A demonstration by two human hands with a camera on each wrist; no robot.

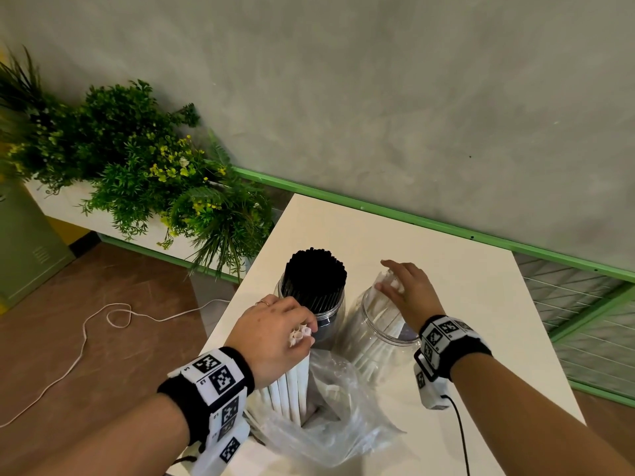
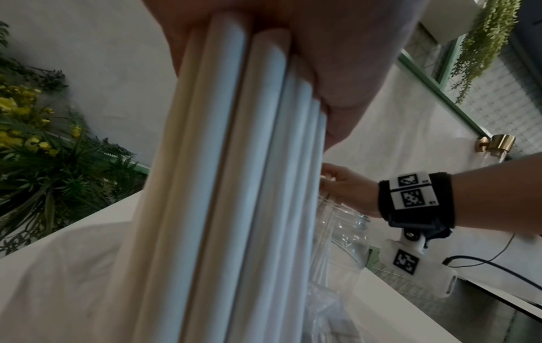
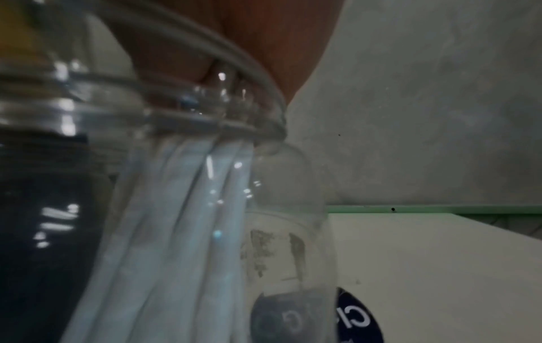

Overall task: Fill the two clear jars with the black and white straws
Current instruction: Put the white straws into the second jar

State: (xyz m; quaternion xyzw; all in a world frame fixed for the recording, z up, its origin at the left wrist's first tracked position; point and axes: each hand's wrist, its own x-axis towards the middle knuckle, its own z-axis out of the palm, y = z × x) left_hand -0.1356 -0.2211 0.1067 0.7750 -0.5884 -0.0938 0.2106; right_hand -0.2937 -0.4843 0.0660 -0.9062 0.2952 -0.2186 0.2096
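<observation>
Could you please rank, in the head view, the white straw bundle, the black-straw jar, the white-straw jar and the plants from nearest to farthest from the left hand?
1. White straw bundle: gripped in the left hand.
2. Black-straw jar: just beyond the fingers.
3. White-straw jar: to the right, under the right hand.
4. Plants: off the table, far left.

Cafe-like room w/ planter [image 1: 137, 173], locker [image 1: 27, 249]

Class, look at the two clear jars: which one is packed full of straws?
The left jar, crammed with black straws. The right jar holds only a few white straws, leaning loosely.
</observation>
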